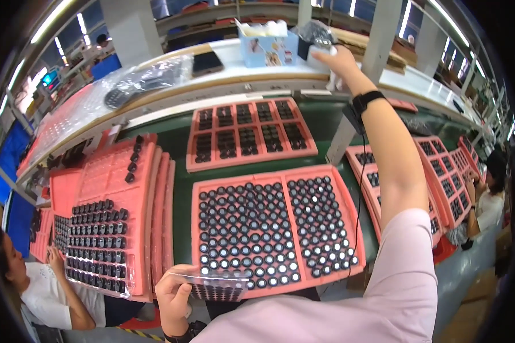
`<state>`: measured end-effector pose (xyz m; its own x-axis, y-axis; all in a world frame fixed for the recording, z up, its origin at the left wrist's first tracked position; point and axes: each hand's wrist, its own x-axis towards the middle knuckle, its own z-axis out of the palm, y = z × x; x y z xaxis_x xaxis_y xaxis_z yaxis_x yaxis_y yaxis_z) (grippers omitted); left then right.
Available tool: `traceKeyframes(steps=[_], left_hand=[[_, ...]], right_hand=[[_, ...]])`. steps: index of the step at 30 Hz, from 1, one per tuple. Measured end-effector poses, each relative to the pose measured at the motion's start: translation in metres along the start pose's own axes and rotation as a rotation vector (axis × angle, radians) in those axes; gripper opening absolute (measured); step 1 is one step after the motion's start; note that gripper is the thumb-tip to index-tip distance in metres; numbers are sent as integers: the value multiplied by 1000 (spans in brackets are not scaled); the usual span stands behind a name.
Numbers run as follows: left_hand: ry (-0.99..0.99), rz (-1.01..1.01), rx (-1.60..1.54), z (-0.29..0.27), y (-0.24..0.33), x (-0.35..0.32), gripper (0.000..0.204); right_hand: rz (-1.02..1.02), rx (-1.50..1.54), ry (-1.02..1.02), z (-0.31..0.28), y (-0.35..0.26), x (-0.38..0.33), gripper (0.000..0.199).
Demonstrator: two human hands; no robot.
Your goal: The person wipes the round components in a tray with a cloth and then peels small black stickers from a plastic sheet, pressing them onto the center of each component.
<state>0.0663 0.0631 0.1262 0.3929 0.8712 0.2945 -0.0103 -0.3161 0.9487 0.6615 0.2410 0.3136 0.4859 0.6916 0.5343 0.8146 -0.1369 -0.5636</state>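
At the lower left, my left hand (174,297) pinches the left end of a thin clear plastic tray (217,280), its thumb on top. Rows of small dark spots show in or through the tray; which, I cannot tell. It hangs over the near edge of a pink tray (297,243) filled with round black parts with pale shiny centres. My right arm stretches far forward to the white shelf. There my right hand (341,62) closes around a small whitish container (321,50), mostly covered by the fingers.
A blue tissue box (269,48) and a dark phone (207,63) lie on the shelf. Beyond the near tray is a divided pink tray (249,134) of black parts. Stacked pink trays (161,211) stand left. Co-workers sit at both sides. A black cord (360,188) hangs by my right arm.
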Motion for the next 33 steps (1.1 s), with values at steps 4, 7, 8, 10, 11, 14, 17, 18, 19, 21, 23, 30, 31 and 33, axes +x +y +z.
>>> traceKeyframes(steps=[4, 7, 8, 10, 11, 14, 17, 18, 19, 21, 23, 30, 31, 33], left_hand=[[-151, 19, -26, 10, -2, 13, 35], [-206, -8, -42, 25, 7, 21, 33], [-218, -28, -44, 29, 6, 23, 33], [-272, -19, -7, 37, 4, 25, 34], [-301, -14, 8, 42, 1, 26, 34], [-432, -38, 6, 53, -17, 25, 31], [-519, -107, 20, 52, -18, 18, 27], [-550, -154, 30, 50, -14, 14, 24], [-583, -201, 35, 47, -11, 9, 21], [-555, -190, 73, 41, -4, 1, 21], [-539, -115, 142, 34, 6, -13, 21], [-172, -248, 247, 14, 20, -69, 20], [-88, -254, 247, 12, 18, -76, 20], [-106, -293, 299, 3, 10, -85, 20]], right_hand=[[25, 80, 47, -11, 8, -19, 77], [33, 259, -8, -45, -11, -63, 53], [26, 355, -26, -51, -11, -82, 41], [47, 279, -139, -60, 9, -120, 57], [54, 203, -240, -68, 22, -139, 73], [80, 137, -266, -63, 76, -201, 74], [247, 11, -301, -48, 123, -248, 73], [264, 11, -355, -43, 139, -255, 72], [262, 21, -383, -38, 159, -261, 72], [371, -181, -312, -25, 198, -269, 69], [356, -198, -344, -16, 220, -272, 67], [392, -383, -373, 18, 248, -261, 63], [408, -385, -370, 22, 249, -262, 63], [383, -401, -366, 31, 242, -266, 66]])
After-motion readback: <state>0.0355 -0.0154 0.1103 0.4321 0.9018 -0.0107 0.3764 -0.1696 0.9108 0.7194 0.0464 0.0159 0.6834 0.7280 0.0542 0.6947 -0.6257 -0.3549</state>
